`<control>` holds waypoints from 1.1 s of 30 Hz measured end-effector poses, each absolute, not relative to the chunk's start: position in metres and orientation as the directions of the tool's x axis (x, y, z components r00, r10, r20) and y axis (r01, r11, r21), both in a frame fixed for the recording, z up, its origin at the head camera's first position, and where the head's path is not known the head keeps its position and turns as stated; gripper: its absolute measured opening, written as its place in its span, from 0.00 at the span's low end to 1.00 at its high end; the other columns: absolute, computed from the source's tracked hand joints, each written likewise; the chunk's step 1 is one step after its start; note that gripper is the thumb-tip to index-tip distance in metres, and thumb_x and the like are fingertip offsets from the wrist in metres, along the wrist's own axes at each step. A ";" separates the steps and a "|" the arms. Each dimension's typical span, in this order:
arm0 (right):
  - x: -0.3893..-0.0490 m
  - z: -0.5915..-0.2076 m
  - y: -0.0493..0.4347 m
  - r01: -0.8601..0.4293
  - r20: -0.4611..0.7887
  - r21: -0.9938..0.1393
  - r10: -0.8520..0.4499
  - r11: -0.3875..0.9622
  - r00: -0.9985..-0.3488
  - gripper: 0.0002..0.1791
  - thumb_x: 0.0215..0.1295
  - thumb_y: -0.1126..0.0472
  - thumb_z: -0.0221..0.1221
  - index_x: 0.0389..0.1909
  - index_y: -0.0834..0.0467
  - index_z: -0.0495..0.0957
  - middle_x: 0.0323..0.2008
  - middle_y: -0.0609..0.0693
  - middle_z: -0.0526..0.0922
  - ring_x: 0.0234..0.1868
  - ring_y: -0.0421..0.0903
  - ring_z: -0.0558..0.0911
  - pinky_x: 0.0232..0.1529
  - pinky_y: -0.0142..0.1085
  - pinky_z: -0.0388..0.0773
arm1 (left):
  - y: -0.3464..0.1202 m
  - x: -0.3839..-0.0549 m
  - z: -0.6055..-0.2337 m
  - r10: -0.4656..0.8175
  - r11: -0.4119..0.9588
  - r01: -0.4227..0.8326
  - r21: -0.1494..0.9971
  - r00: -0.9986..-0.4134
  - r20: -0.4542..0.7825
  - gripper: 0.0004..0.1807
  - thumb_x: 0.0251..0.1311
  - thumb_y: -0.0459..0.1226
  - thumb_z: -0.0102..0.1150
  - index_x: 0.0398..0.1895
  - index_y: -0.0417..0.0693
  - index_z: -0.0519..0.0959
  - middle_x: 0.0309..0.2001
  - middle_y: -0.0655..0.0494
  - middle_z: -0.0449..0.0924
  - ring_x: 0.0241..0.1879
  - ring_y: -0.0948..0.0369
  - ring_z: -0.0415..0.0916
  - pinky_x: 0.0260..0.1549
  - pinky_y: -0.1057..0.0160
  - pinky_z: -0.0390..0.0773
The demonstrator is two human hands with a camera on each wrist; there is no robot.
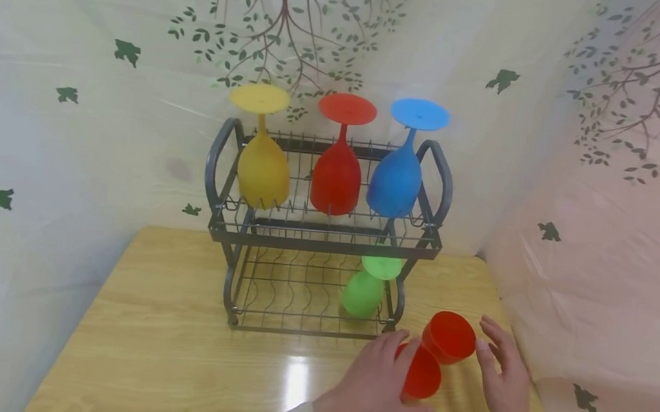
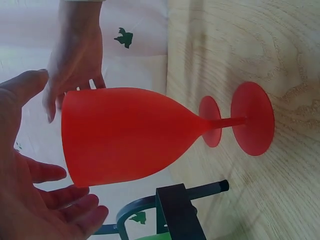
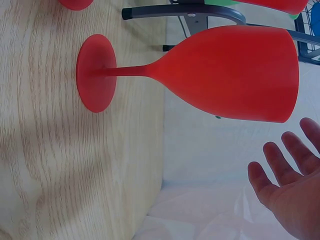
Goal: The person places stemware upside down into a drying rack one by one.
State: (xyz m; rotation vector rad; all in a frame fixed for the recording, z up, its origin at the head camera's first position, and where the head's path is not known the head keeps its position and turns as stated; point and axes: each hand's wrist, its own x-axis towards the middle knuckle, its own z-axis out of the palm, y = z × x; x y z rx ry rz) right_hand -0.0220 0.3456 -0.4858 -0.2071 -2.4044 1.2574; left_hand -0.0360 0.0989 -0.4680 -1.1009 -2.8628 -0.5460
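Note:
Two red plastic goblets stand upright on the table at the lower right of the head view, the nearer goblet to the left of the farther goblet. My left hand spreads around the nearer goblet from the left. In the left wrist view, its loosely bent fingers lie beside the bowl's rim while the thumb stands off on the other side. My right hand is to the right of the farther goblet, fingers extended. The right wrist view has those fingers just off that goblet's rim.
Behind the hands stands a black two-tier dish rack. Upside down on its upper tier are a yellow goblet, a red goblet and a blue goblet. A green goblet leans inverted at the lower tier's right end.

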 end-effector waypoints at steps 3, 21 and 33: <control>-0.023 -0.488 0.345 -0.061 0.295 -0.811 0.316 0.582 -0.902 0.19 0.77 0.65 0.56 0.64 0.66 0.77 0.66 0.45 0.78 0.64 0.26 0.70 0.59 0.16 0.69 | 0.100 -0.039 -0.471 0.635 0.695 0.656 0.295 -0.752 0.177 0.53 0.57 0.74 0.55 0.76 0.51 0.64 0.67 0.55 0.70 0.63 0.58 0.71 0.62 0.60 0.77; -0.020 -0.495 0.340 -0.099 0.344 -0.811 0.334 0.577 -0.877 0.17 0.76 0.68 0.56 0.62 0.65 0.79 0.66 0.49 0.79 0.64 0.27 0.71 0.57 0.15 0.70 | 0.114 -0.040 -0.469 0.643 0.711 0.672 0.206 -0.740 0.197 0.43 0.54 0.70 0.63 0.64 0.54 0.74 0.53 0.61 0.72 0.50 0.63 0.67 0.48 0.70 0.74; -0.018 -0.492 0.339 -0.109 0.357 -0.823 0.359 0.557 -0.863 0.16 0.76 0.69 0.55 0.61 0.66 0.80 0.66 0.46 0.79 0.63 0.28 0.72 0.58 0.16 0.69 | 0.105 -0.036 -0.459 0.664 0.684 0.698 0.212 -0.716 0.215 0.33 0.50 0.61 0.70 0.55 0.58 0.74 0.40 0.63 0.64 0.39 0.65 0.58 0.31 0.74 0.58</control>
